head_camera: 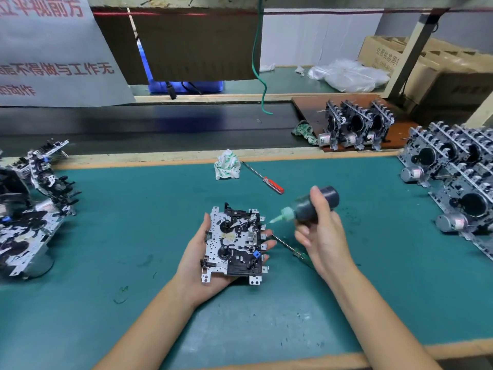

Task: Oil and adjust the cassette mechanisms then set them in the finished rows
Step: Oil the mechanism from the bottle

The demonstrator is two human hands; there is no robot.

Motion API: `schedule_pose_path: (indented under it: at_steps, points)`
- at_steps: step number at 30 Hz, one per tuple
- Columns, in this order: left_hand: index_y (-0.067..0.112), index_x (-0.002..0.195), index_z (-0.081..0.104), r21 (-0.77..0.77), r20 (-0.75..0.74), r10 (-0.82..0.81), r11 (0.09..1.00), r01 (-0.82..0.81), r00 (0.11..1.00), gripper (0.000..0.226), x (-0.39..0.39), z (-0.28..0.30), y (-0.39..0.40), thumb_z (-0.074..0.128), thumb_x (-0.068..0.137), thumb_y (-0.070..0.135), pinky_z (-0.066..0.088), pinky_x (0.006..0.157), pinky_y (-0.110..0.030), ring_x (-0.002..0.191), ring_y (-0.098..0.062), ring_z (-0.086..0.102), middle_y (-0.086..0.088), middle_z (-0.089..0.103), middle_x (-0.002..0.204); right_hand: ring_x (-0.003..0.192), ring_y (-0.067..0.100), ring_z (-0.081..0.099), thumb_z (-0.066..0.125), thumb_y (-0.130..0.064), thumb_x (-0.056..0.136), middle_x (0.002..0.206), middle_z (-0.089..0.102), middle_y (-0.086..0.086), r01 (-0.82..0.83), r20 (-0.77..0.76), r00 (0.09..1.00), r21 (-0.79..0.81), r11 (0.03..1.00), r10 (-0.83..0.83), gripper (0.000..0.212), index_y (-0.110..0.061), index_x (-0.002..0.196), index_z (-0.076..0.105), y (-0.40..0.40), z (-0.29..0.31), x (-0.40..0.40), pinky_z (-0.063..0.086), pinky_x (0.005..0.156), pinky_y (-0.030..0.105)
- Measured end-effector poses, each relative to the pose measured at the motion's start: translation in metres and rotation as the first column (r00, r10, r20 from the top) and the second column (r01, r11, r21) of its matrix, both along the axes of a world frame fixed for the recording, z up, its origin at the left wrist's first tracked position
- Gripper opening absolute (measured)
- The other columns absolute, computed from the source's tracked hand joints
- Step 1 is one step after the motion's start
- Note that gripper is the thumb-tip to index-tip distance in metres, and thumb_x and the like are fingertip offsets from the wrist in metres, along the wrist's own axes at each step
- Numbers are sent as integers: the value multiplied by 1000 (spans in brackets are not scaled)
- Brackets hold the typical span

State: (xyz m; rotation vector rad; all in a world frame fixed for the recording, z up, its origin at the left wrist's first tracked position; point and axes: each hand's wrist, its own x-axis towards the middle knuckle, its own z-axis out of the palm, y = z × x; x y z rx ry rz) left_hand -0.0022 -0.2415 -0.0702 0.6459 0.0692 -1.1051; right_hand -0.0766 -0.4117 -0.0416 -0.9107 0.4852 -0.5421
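Note:
A cassette mechanism (234, 244), a silver plate with black parts and a small blue piece, lies face up in my left hand (197, 265), whose fingers curl round its edges. My right hand (322, 231) grips a dark oil bottle (312, 206) tilted to the left, and its pale green nozzle tip sits just off the mechanism's right edge. A green-handled screwdriver (293, 251) also pokes out from under my right hand. Finished mechanisms (453, 180) stand upright in rows at the right.
A pile of mechanisms (29, 209) lies at the left on the green mat (133, 236). A red-handled screwdriver (266, 180) and a crumpled rag (226, 164) lie beyond my hands. Three more mechanisms (354, 126) stand on a brown board by the dark conveyor (160, 124).

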Motion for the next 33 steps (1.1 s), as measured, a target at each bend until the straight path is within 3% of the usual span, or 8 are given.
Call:
schedule_pose_path:
  at_steps: [4, 14, 33]
  points:
    - [-2, 120, 62, 4, -10, -1, 1000, 1, 1000, 78, -1, 1, 0, 31, 90, 62, 54, 85, -52, 112, -44, 59, -31, 53, 130, 36, 6, 31, 55, -22, 92, 53, 47, -2, 49, 3, 999, -124, 991, -49, 29, -12, 67, 45, 3, -4, 2, 25, 32, 15]
    - [-2, 123, 60, -16, -20, 1, 1000, -1, 1000, 76, 1, -1, 0, 35, 89, 61, 51, 89, -54, 115, -46, 56, -31, 51, 132, 37, 8, 33, 57, -21, 92, 50, 41, -6, 12, -9, 1000, -263, 965, -15, 30, -12, 66, 45, 5, -9, 3, 30, 34, 18]
    - [-1, 122, 61, 0, 19, -10, 1000, 10, 1000, 72, -1, 1, 1, 38, 87, 57, 43, 96, -56, 117, -45, 55, -30, 52, 132, 38, 8, 32, 54, -19, 93, 52, 42, -6, 18, -2, 1000, -286, 958, -19, 26, -10, 70, 46, 5, -8, 3, 29, 35, 19]
